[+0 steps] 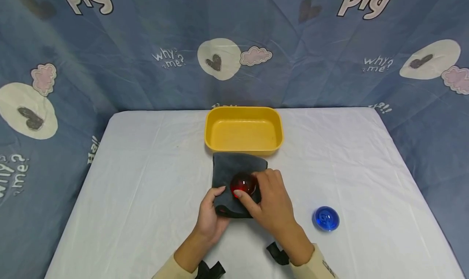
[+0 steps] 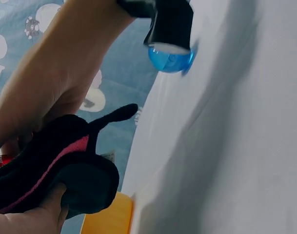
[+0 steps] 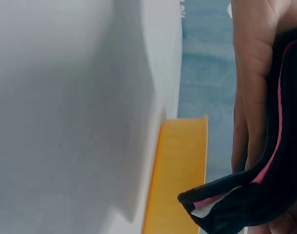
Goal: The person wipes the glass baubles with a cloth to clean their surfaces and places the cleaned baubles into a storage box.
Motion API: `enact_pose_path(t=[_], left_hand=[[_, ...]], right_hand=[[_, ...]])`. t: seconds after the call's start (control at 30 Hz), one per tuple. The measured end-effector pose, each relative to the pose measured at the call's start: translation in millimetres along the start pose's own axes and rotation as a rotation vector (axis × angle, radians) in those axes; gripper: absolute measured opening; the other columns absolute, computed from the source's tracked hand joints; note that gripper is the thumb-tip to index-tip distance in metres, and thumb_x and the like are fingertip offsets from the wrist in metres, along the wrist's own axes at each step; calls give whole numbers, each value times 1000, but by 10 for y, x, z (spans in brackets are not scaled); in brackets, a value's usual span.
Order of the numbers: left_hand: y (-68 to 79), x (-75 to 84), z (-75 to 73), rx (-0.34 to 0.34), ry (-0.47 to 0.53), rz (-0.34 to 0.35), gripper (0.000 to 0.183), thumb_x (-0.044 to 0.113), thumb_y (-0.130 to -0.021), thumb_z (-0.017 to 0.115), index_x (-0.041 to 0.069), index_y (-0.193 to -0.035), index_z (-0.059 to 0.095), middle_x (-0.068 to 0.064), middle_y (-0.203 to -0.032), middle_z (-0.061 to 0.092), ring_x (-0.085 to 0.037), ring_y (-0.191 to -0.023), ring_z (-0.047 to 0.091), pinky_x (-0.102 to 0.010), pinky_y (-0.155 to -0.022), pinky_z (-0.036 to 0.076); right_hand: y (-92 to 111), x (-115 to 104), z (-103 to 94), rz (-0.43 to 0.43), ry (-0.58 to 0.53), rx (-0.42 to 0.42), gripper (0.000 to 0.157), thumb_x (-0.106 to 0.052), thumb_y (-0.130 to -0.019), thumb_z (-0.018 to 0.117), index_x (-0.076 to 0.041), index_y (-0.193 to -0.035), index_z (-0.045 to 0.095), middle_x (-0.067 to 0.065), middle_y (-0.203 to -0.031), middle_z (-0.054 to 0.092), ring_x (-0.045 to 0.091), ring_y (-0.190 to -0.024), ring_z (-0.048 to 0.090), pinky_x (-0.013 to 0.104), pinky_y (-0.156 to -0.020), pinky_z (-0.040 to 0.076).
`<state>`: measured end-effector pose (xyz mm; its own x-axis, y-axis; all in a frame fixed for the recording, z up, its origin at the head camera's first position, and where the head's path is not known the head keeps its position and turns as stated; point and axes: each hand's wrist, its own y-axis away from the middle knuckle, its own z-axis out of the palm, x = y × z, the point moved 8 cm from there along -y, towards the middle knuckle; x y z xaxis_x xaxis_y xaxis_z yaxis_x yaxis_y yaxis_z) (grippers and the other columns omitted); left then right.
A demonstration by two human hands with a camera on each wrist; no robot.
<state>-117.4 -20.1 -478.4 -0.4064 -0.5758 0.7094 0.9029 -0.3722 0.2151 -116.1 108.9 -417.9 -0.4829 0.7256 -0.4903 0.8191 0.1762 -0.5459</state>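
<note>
My left hand [image 1: 212, 218] grips a folded dark grey cloth [image 1: 229, 169] from below, thumb on its upper face. Over the cloth, my right hand [image 1: 271, 201] pinches a small round piece of clear red glass or plastic [image 1: 242, 183] between thumb and fingers. A pink layer shows between the folds of the cloth [image 2: 87, 185] in the left wrist view, where a bit of the red piece [image 2: 1, 160] peeks out at the left edge. In the right wrist view the cloth [image 3: 285, 161] lies along the left hand's fingers and hides the red piece.
A yellow rectangular tub [image 1: 243, 148] stands at the back middle of the white-covered table [image 1: 154, 181], just beyond the cloth. To the right of my right hand sits a small clear blue bowl [image 1: 326, 218]. A patterned blue curtain [image 1: 146, 83] surrounds the table's back and sides.
</note>
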Motion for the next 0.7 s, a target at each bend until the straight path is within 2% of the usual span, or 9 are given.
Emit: enact_pose_path(t=[0.13, 0.23, 0.47, 0.7], left_hand=[[-15, 30, -20, 16, 6, 18, 61, 23, -105, 25, 0, -159, 10, -10, -154, 25, -19, -140, 35, -28, -113, 37], [-20, 35, -32, 17, 19, 18, 63, 23, -105, 24, 2, -161, 6, -11, -158, 20, -21, -143, 28, -27, -114, 35], [-31, 15, -33, -2, 24, 18, 66, 21, -104, 24, 3, -163, 0, -14, -166, 11, -27, -151, 16, -30, -116, 34], [-37, 14, -40, -14, 26, 29, 67, 21, -104, 24, 4, -164, -2, -13, -167, 9, -28, -152, 14, -30, -116, 34]], right_hand=[[34, -49, 14, -45, -22, -19, 71, -58, -94, 71, 0, -134, 59, 12, -115, 65, 29, -99, 53, 41, -86, 48], [48, -65, 3, -65, -27, -15, 78, -50, -89, 81, 0, -143, 54, 13, -123, 66, 30, -103, 55, 42, -89, 47], [56, -92, -33, -98, -29, 32, 62, -41, -93, 79, -3, -138, 59, 14, -128, 60, 32, -107, 57, 48, -91, 47], [45, -107, -27, -104, 0, 43, 64, -43, -92, 80, 0, -135, 60, 14, -125, 62, 32, -103, 57, 47, -87, 47]])
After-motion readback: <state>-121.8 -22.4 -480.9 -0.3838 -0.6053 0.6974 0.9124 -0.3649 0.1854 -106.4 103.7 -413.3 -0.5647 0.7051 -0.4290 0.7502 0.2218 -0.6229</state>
